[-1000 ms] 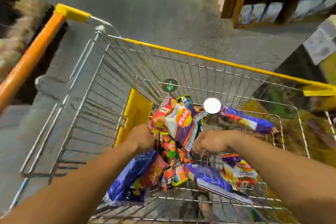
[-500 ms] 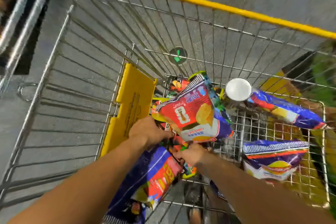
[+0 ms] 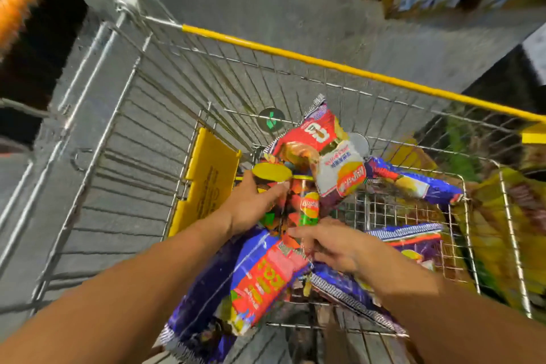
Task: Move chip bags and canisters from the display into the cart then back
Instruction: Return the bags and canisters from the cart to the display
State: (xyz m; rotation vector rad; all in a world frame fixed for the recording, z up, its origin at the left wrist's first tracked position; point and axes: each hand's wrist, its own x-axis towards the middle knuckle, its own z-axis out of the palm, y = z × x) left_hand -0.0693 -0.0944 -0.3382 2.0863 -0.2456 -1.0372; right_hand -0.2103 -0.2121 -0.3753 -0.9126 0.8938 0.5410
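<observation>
The wire cart is holding a heap of chip bags. The left hand is curling round a yellow-lidded canister upright in the heap; the right hand is pinching its lower end.

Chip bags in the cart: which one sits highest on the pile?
The red-and-white chip bag, propped up at the far end above the yellow-lidded canister. The purple chip bags lie lower, on the cart floor.
</observation>
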